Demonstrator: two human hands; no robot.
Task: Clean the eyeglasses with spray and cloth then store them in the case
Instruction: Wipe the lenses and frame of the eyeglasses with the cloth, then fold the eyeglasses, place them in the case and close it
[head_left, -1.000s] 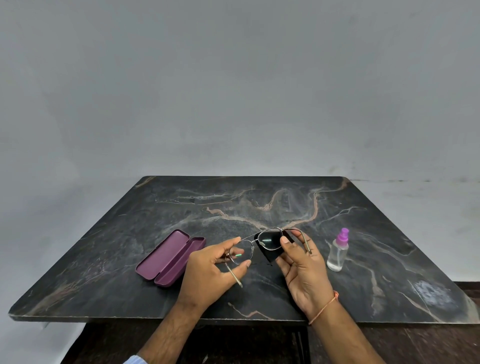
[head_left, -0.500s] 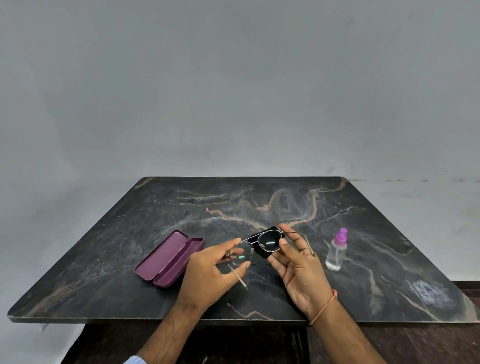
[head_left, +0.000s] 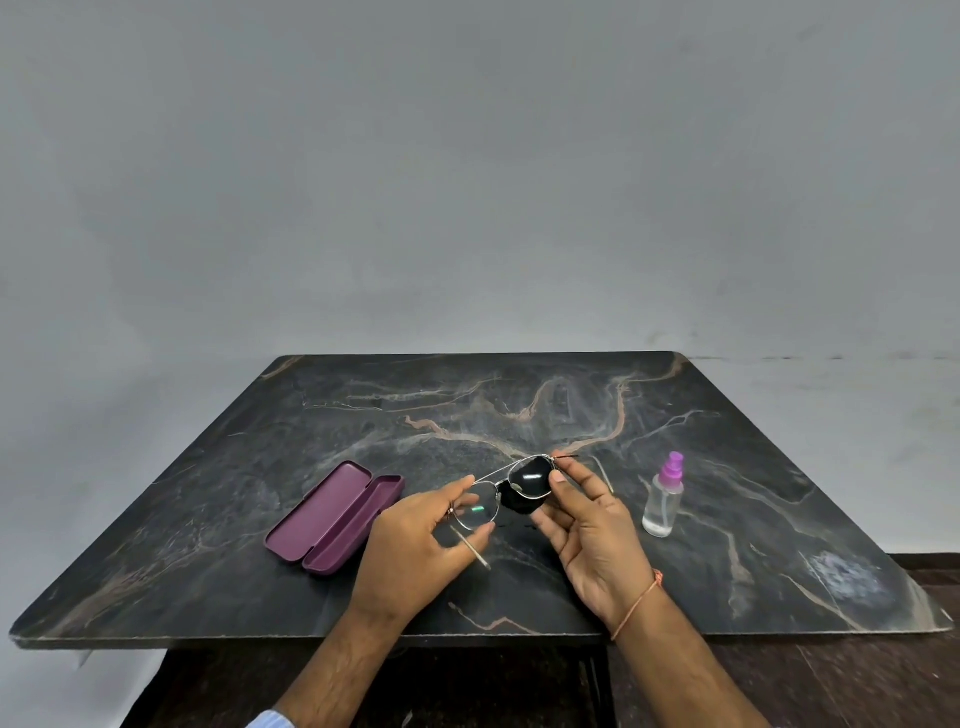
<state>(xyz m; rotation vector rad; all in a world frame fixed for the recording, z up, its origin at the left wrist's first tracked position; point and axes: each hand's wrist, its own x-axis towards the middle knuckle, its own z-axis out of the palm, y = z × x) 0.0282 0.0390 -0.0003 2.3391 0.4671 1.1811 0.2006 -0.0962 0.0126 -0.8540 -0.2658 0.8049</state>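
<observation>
Thin metal-framed eyeglasses are held above the dark marble table. My left hand pinches the rim of the left lens between thumb and fingers. My right hand holds a black cloth wrapped over the right lens, thumb on the front and fingers behind. One temple arm sticks out below my left hand, the other past my right fingers. The open purple case lies to the left of my hands. A clear spray bottle with a purple top stands to the right.
The table's near edge runs just under my wrists. A grey wall rises behind the table. A pale scuffed patch marks the table's right front corner.
The cloth has shifted on the right lens and now covers it more fully, with my right thumb moved up along the rim. My left hand has barely moved.
</observation>
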